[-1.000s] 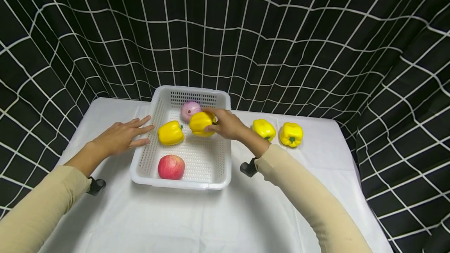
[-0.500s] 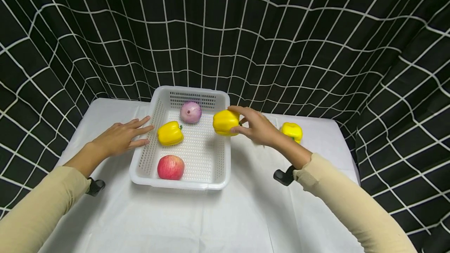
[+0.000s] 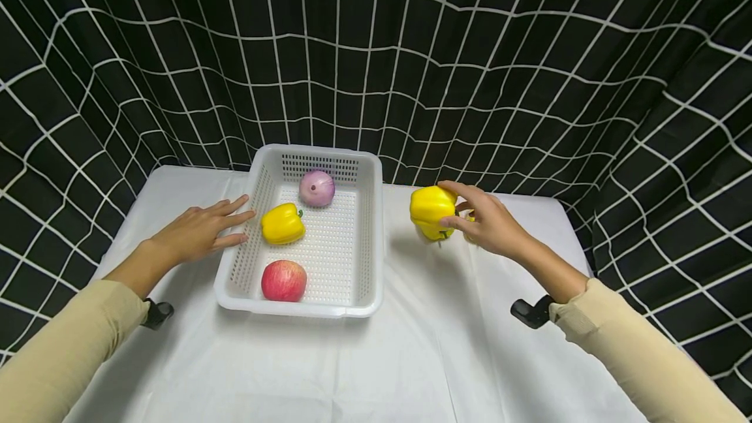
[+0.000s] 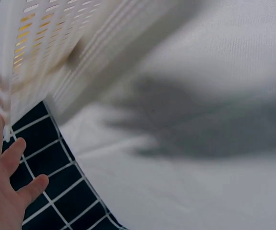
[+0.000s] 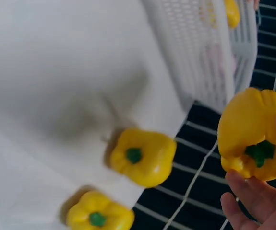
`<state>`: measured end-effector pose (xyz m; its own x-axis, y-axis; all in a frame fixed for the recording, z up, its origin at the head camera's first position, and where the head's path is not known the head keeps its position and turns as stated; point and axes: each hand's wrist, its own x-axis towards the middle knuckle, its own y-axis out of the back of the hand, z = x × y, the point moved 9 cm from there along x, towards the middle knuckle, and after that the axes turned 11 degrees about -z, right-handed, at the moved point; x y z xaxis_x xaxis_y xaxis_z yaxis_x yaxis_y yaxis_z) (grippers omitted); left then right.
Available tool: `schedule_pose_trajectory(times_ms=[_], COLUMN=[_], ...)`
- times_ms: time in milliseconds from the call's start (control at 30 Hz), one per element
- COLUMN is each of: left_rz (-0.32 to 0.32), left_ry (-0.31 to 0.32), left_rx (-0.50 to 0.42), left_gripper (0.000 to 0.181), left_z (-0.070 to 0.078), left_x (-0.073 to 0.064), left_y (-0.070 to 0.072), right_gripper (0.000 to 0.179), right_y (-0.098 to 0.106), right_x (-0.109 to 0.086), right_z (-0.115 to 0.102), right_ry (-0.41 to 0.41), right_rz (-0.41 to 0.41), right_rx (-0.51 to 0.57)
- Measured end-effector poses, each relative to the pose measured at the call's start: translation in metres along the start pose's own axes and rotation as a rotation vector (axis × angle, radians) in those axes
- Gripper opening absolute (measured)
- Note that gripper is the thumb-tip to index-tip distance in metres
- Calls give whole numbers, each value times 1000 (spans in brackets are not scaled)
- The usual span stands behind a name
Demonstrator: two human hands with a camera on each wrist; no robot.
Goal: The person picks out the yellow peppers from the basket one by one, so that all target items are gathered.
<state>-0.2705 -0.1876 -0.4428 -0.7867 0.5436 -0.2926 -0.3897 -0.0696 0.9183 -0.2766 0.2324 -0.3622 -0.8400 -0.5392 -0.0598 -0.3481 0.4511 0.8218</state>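
Observation:
My right hand (image 3: 490, 222) grips a yellow bell pepper (image 3: 431, 207) above the table, right of the basket; in the right wrist view its green stem faces the camera. Below it, two more yellow bell peppers, one nearer the basket (image 5: 145, 157) and one farther off (image 5: 101, 213), sit on the cloth; in the head view the hand and held pepper mostly cover them. My left hand (image 3: 194, 234) has its fingers spread, fingertips at the left rim of the white plastic basket (image 3: 378, 247). Inside the basket lie a yellow bell pepper (image 3: 282, 224), a purple onion (image 3: 317, 188) and a red apple (image 3: 284, 281).
A white cloth (image 3: 329, 371) covers the table. Behind it and along both sides hangs a black curtain with white grid lines (image 3: 376, 51). The basket has raised, perforated walls.
My right hand has lifted the yellow bell pepper out of the basket and carried it right, over the peppers on the table. The left hand has stayed at the basket's rim.

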Motion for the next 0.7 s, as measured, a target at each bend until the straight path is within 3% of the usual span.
schedule_pose_trajectory(times_ms=[367,700], left_rz=[-2,-14], left_ry=[5,24], left_rx=[0,-7], left_gripper=[59,59], left_z=[1,-3], left_x=[0,2], left_y=[1,-3], right_gripper=[64,66], right_y=[-4,-21], right_x=[-43,-74], right_z=[56,103], right_ry=[-105,-234], right_rz=[56,78], right_rx=[3,29])
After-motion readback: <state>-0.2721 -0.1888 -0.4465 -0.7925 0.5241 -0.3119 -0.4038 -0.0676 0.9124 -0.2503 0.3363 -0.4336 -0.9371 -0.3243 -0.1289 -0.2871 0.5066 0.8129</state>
